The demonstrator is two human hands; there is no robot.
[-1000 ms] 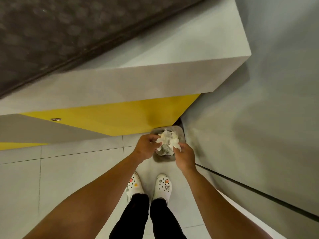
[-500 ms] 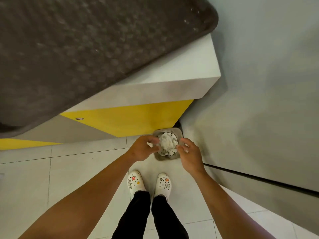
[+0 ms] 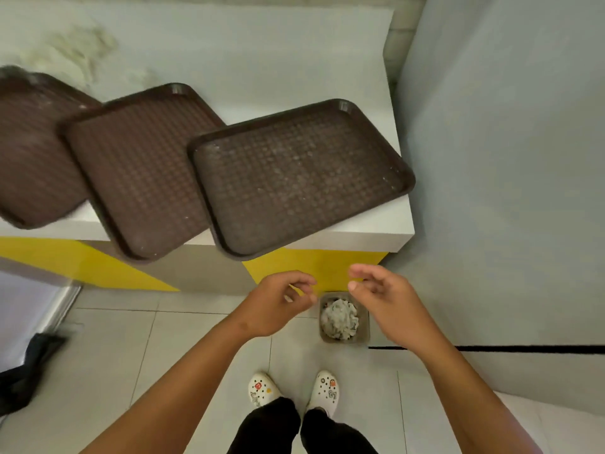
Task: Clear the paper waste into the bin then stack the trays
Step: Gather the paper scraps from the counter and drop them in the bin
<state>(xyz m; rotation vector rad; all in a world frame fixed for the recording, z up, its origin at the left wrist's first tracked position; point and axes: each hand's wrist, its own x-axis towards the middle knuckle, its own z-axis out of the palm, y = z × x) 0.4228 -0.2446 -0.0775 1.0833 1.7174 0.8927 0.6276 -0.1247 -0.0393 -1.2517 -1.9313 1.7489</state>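
Three brown textured trays lie overlapping along the front of a white counter (image 3: 376, 44): a right tray (image 3: 294, 178), a middle tray (image 3: 137, 172) and a left tray (image 3: 29, 149). The right and middle trays overhang the counter's front edge. On the floor below stands a small grey bin (image 3: 364, 326) filled with crumpled white paper (image 3: 339, 317). My left hand (image 3: 278, 303) hovers left of the bin, fingers loosely curled, holding nothing. My right hand (image 3: 386, 299) hovers above the bin's right side, fingers relaxed and empty. A blurred pale paper heap (image 3: 78, 50) lies at the counter's back left.
The counter front has a yellow panel (image 3: 311, 267). A grey wall (image 3: 507, 191) rises close on the right. My feet in white clogs (image 3: 294, 389) stand on pale floor tiles. A dark cloth (image 3: 29, 365) lies at the left near a metal edge.
Both hands let go of the paper wad into the bin and lifted away from it. The view rose from the floor to take in the counter and trays.
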